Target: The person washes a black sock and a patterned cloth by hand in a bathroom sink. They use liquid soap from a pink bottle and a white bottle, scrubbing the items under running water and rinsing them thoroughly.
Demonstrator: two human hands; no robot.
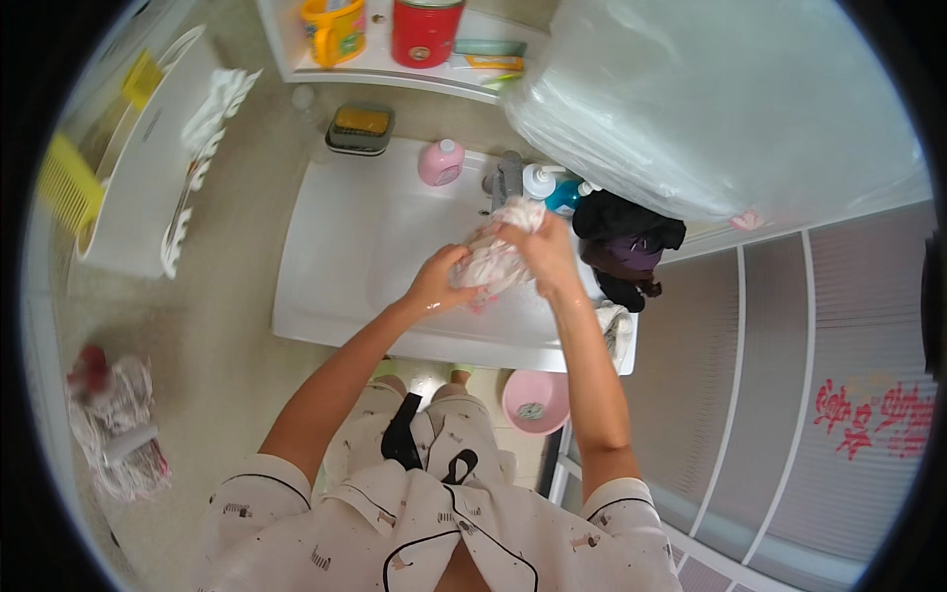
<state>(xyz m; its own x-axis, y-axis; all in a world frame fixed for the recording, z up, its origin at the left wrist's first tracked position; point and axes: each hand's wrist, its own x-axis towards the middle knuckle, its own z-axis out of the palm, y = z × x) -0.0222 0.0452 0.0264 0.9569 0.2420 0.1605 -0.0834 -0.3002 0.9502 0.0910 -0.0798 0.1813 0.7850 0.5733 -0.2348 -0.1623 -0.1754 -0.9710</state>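
Both hands grip a bunched, wet-looking white cloth with pink patches (493,260) above the white sink (335,261). My left hand (437,283) is closed on its near left side, thumb toward me. On the far right side, my right hand (543,252) wraps round it, just in front of the grey faucet (506,180). Whether water runs from the faucet is hidden by the cloth. Behind the sink stand a pink bottle (441,164), a white pump bottle (539,181) and a blue bottle (564,196).
Dark clothes (621,247) and a pale cloth (616,331) lie on the sink's right edge. A soap box (360,129) sits at the back left, below a shelf (395,77). Clear plastic sheeting (710,109) hangs at the upper right. A pink basin (538,402) stands below.
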